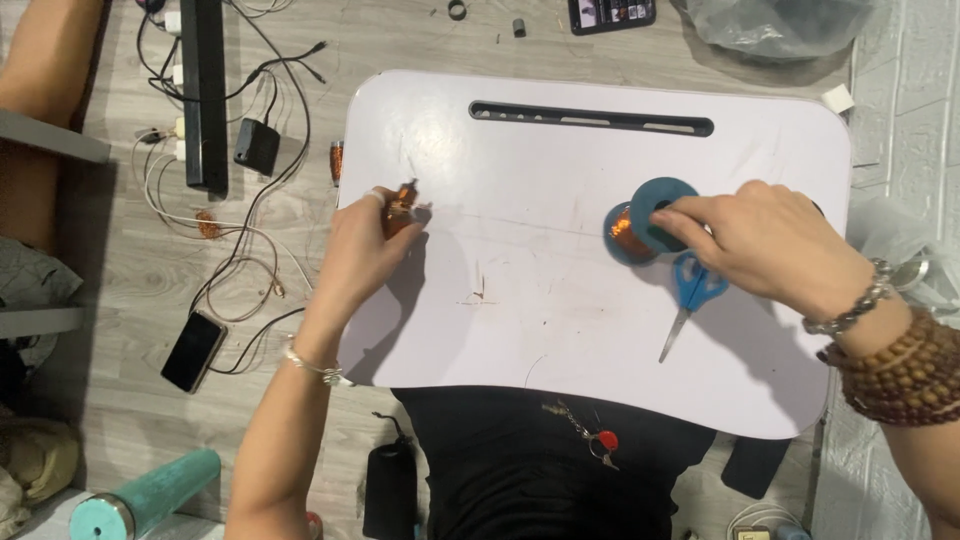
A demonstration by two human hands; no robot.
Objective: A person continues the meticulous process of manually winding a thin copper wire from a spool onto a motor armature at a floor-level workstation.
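Fingers of the left hand point(365, 245) pinch a small copper coil point(401, 207) at the white lap table's point(520, 330) left edge. Right hand point(765, 243), fingers together, presses on a blue spool of copper wire point(645, 222), table's right side; blue-handled scissors point(690, 300) lie just below. Phone point(194, 350) & cables on floor, left.

Bright even light, soft shadows under hands on white tray point(500, 330); edges perhaps slightly distorted, focus sharp.

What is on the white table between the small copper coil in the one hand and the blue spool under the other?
In the head view, only bare table, scuffed and marked, lies between the copper coil and the blue spool. The blue-handled scissors lie below the spool, outside that stretch.
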